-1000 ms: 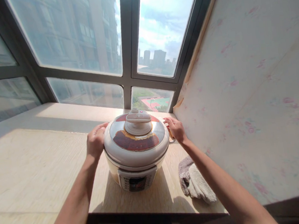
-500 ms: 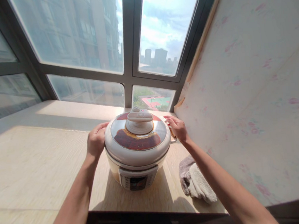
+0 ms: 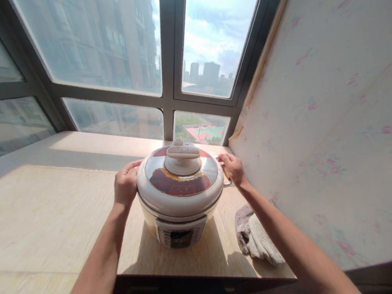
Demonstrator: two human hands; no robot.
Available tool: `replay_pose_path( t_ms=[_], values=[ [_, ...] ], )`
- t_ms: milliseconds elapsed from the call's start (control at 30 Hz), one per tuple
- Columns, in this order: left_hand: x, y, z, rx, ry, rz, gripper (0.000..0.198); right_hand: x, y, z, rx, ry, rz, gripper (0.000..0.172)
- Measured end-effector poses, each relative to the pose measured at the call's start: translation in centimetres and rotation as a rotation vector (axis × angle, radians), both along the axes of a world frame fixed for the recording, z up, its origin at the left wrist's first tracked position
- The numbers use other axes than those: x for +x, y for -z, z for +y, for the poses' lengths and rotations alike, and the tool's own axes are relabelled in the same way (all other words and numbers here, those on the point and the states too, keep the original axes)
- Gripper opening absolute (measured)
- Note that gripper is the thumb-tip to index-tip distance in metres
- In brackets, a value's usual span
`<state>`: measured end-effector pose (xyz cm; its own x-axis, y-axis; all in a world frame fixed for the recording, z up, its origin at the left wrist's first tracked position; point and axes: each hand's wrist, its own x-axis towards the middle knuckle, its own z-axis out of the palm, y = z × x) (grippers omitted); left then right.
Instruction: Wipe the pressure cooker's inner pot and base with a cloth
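Note:
A cream pressure cooker [image 3: 184, 207] stands on the window ledge, its round lid [image 3: 181, 180] in place with a handle [image 3: 183, 153] on top and a control panel on the front. My left hand [image 3: 126, 183] is closed at the cooker's left side, its fingertips partly hidden behind the rim. On the right side my right hand [image 3: 232, 167] is closed around part of the cooker's side handle [image 3: 227, 180], thumb and fingers together.
Two crumpled cloths [image 3: 259, 237], one grey and one white, lie right of the cooker, beneath my right forearm. Behind is a dark window frame [image 3: 167, 76]; a flowered wall [image 3: 328, 131] rises on the right. The ledge's front edge [image 3: 207, 276] is near.
My right hand has shifted very slightly at the cooker's right side. The cooker and my left hand look unchanged.

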<state>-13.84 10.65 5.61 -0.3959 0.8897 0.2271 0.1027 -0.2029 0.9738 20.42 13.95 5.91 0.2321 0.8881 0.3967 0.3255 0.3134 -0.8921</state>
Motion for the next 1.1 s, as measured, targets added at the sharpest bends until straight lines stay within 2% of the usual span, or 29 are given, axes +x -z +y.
replay_pose_path(
  t_ms=[133, 333, 633, 767, 900, 1100],
  values=[
    [0.2, -0.1, -0.1, 0.014, -0.003, -0.005, 0.036, 0.2, 0.5, 0.3, -0.018, 0.011, 0.045, 0.047],
    [0.3, -0.2, -0.6, 0.045, -0.012, 0.028, 0.035, 0.0, 1.3, 0.0, 0.001, 0.116, 0.179, 0.045],
    [0.6, -0.1, -0.8, 0.042, -0.066, -0.025, 0.035, -0.2, 2.3, -2.3, -0.041, 0.062, 0.214, 0.053],
    [0.7, 0.0, -0.7, 0.036, -0.063, -0.081, 0.035, -1.1, 2.2, -3.7, -0.06, 0.057, 0.32, 0.049],
    [0.8, -0.1, -0.7, 0.046, -0.076, -0.064, 0.034, -1.8, 2.5, -4.9, -0.016, 0.064, 0.332, 0.042],
    [0.9, 0.0, -0.7, 0.048, -0.097, -0.061, 0.034, -2.1, 2.8, -5.4, -0.027, 0.061, 0.423, 0.039]
  ],
)
